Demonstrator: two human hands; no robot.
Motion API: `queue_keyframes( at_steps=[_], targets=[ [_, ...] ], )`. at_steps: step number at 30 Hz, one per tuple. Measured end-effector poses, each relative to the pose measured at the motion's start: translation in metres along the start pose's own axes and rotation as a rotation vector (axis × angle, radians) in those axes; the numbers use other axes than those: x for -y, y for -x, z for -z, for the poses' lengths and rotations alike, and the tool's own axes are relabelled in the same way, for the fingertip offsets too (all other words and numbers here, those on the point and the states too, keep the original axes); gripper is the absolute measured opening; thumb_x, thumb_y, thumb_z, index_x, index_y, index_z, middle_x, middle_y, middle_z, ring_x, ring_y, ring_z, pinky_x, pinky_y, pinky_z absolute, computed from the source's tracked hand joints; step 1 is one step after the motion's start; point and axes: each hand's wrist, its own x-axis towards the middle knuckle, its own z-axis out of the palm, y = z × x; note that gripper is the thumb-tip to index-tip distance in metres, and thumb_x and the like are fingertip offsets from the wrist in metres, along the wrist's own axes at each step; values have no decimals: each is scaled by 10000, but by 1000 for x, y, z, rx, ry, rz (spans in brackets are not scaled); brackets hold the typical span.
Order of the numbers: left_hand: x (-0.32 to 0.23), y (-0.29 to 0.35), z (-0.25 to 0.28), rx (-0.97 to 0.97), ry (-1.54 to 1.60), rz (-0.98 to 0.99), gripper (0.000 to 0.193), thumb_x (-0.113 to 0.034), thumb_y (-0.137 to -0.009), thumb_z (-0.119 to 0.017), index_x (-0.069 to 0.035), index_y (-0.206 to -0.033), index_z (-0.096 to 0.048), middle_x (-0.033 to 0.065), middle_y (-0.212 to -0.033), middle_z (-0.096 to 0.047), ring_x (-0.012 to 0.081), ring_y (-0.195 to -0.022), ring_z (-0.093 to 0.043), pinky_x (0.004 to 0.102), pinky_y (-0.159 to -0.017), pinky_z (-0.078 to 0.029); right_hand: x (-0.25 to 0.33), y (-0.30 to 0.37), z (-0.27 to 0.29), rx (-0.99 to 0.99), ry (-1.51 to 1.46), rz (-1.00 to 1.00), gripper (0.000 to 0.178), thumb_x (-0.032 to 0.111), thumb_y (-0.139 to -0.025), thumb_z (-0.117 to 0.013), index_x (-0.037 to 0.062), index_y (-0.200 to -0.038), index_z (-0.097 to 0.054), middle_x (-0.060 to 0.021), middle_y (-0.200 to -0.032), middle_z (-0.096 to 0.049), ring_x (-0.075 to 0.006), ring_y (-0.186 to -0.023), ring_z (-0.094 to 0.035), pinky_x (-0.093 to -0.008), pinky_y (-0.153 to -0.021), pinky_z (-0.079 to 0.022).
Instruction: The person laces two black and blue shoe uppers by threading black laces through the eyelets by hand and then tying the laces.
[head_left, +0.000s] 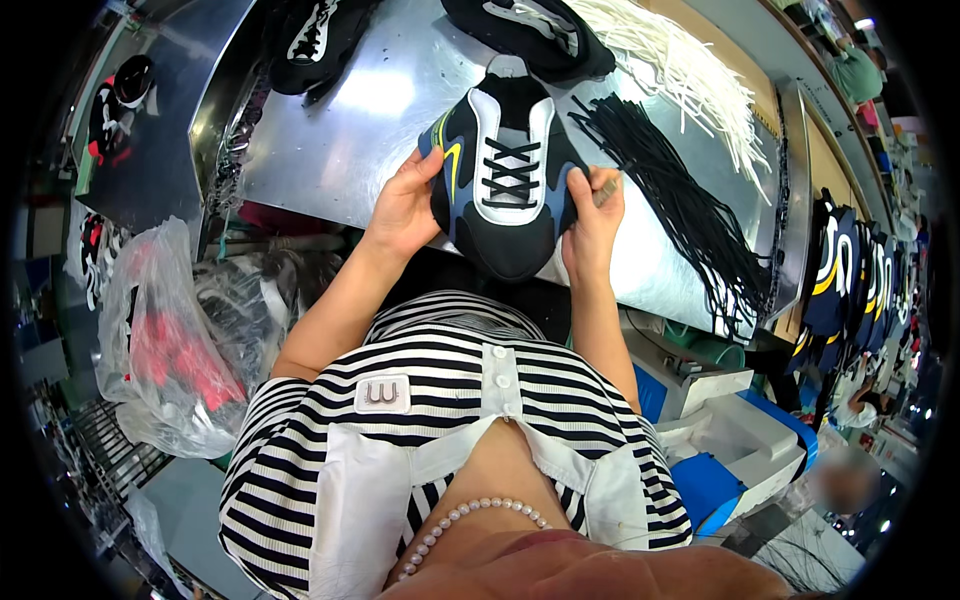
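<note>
A black and dark-blue shoe upper (513, 238) with yellow side lines hangs between my two hands over the table's near edge, toe towards me. Black lace (511, 172) criss-crosses over its pale tongue, inside a white eyelet panel. My left hand (404, 204) grips its left side, thumb on top. On the opposite side my right hand (594, 222) is closed round the edge, thumb pressed against the blue panel. A small greyish-tan band (605, 193) shows at the right index finger. The undersides of both grips are hidden.
Black laces (668, 195) lie in a long bundle on the metal table (330, 165), right of the upper, with white laces (680, 65) beyond. Two more black uppers (545, 40) (312, 45) rest at the far side. Plastic bags (165, 345) stand left, open boxes (735, 445) right.
</note>
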Motion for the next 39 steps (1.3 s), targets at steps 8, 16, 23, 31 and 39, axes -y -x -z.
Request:
queue_keyframes(
  at_steps=[8,16,23,31,39],
  targets=[
    [-108,10,-50,-267,-1213,-381,269,-112,-936,-618,12,-1175,-607,75,-1080,-651,188,-949,-639,297,-838,-494,23,-29,30,74,954,94,208,143,-908,-680,40,-888,-499,-81,-800,-620,-144,-646,-569,-302,-609,-470],
    [-212,-159,32,-571,-2903,-680,239,-3,-852,-527,1,-1081,-596,145,-1040,-603,321,-934,-639,424,-761,-552,51,-127,92,-27,1433,402,121,165,-907,-652,79,-976,-699,-102,-914,-650,-324,-783,-646,-396,-685,-496],
    [-174,-183,61,-542,-2773,-576,404,-102,-849,-657,22,-1214,-534,176,-1184,-573,355,-1028,-610,436,-868,-526,31,-185,115,54,1538,305,151,201,-861,-692,85,-956,-705,-112,-948,-653,-351,-848,-645,-429,-731,-500],
    [-118,-283,21,-387,-2082,-967,603,-273,-854,-741,-24,-1349,-505,192,-1337,-549,326,-1187,-566,390,-978,-459,39,-203,107,27,1388,209,241,259,-924,-636,23,-971,-619,-183,-863,-677,-406,-787,-631,-433,-707,-490],
    [-139,-189,-35,-171,-1418,-1180,245,-92,-843,-684,-65,-1085,-656,76,-960,-631,163,-831,-627,282,-772,-496,203,-150,-4,311,210,620,171,126,-1005,-549,9,-1103,-626,-161,-955,-712,-39,-522,-412,-146,-456,-280]
  ],
)
